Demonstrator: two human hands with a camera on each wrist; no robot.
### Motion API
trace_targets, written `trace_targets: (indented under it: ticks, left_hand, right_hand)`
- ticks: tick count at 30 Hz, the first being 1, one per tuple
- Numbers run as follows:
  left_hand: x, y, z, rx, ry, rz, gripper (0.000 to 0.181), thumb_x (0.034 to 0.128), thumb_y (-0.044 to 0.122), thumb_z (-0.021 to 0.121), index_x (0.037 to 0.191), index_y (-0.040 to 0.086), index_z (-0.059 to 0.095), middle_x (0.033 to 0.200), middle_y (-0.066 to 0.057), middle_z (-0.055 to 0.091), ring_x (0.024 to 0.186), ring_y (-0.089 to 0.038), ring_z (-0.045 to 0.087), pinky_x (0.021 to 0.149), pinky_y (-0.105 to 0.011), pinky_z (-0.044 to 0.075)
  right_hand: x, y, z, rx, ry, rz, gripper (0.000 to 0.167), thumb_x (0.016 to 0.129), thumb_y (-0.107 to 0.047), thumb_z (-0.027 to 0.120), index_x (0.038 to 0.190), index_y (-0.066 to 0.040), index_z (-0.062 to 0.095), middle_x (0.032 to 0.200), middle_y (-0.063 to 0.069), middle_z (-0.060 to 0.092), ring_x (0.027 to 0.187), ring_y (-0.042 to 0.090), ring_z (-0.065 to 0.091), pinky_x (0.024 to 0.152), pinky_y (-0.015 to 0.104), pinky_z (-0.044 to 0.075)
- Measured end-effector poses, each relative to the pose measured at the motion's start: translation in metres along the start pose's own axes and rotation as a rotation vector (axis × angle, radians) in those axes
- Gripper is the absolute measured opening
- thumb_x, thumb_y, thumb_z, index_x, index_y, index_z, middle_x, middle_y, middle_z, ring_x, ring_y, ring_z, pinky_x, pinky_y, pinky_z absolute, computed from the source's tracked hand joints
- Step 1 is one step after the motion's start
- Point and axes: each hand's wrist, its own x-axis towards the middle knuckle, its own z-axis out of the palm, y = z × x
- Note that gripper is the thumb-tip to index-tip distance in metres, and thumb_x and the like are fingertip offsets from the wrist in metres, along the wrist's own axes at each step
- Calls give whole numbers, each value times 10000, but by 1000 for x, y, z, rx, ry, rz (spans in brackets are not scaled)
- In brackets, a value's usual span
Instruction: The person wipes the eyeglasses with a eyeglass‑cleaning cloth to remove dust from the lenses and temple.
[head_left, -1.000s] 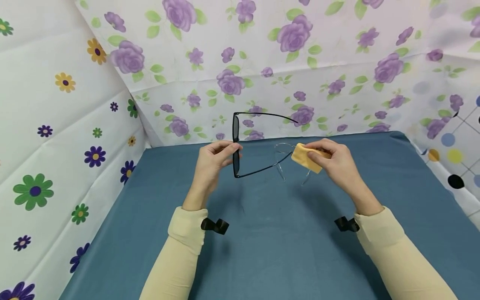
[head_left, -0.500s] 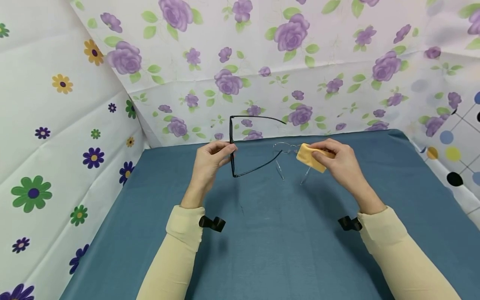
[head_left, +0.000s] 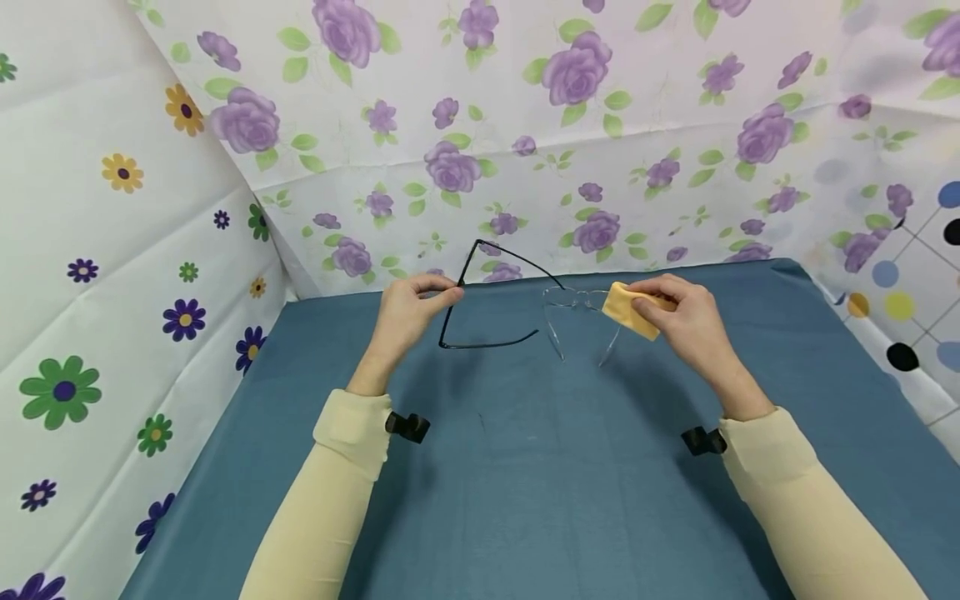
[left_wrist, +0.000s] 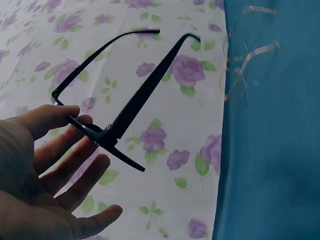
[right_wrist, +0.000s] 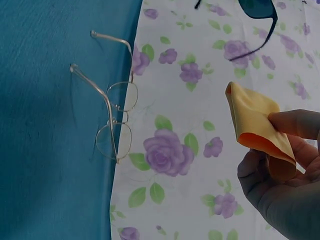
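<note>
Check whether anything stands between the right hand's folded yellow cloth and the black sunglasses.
Nothing visible stands between the yellow cloth and the black sunglasses; the thin wire glasses rest aside, on the blue tablecloth.

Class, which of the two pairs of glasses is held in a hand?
The black pair: the left hand pinches its frame above the table. The wire pair, thin and silvery, rests on the blue cloth.

From my remote feed I can make out no readable text, label, brand, number or sign on anything, in the head view or in either wrist view.
</note>
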Motion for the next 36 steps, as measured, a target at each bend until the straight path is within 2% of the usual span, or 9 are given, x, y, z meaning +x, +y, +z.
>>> trace_targets:
  ticks: [3, 7, 17, 24, 29, 36]
  left_hand:
    - [4, 0, -3, 98, -17, 25, 236, 991, 277, 751, 1110, 81, 805, 1301, -93, 694, 1352, -292, 548, 1131, -536, 431]
    - [11, -1, -4, 178, -39, 44, 219, 996, 247, 744, 1107, 69, 807, 1305, -117, 690, 1348, -320, 553, 1137, -537, 430]
    - [23, -7, -9, 338, -118, 29, 228, 1022, 218, 709, 1137, 41, 794, 1376, -162, 643, 1366, -348, 536, 1118, -537, 452]
    - [35, -11, -16, 440, -238, 43, 216, 1040, 187, 671, 1118, 25, 792, 1412, -192, 620, 1367, -366, 534, 1079, -531, 484]
    - [45, -16, -20, 473, -319, 31, 186, 1040, 160, 662, 1071, 37, 798, 1280, -156, 688, 1221, -341, 623, 965, -499, 535]
    - [59, -22, -24, 505, -434, 16, 186, 1037, 157, 662, 1100, 45, 795, 1197, -138, 715, 1133, -316, 646, 956, -492, 532]
  right_hand:
    - [2, 1, 0, -1, 1, 12, 291, 1043, -206, 674, 1267, -29, 733, 1281, 181, 670, 1013, 281, 637, 726, 127, 489]
    - [3, 3, -1, -5, 1, 28, 299, 1047, -205, 667, 1277, -23, 725, 1298, 193, 653, 1026, 318, 647, 720, 118, 485]
    - [5, 8, -4, -15, 9, 50, 304, 1049, -192, 661, 1285, -9, 717, 1315, 223, 636, 1064, 370, 645, 724, 90, 467]
    - [8, 10, -4, -52, 26, 74, 289, 1042, -167, 672, 1283, -15, 718, 1271, 218, 651, 1056, 359, 628, 717, 119, 471]
    - [12, 13, -4, -55, 26, 73, 290, 1042, -171, 673, 1278, -7, 715, 1268, 229, 653, 1063, 369, 630, 704, 92, 455]
    - [16, 13, -3, -48, 20, 83, 303, 1044, -179, 671, 1284, 0, 713, 1288, 241, 649, 1067, 366, 626, 698, 78, 447]
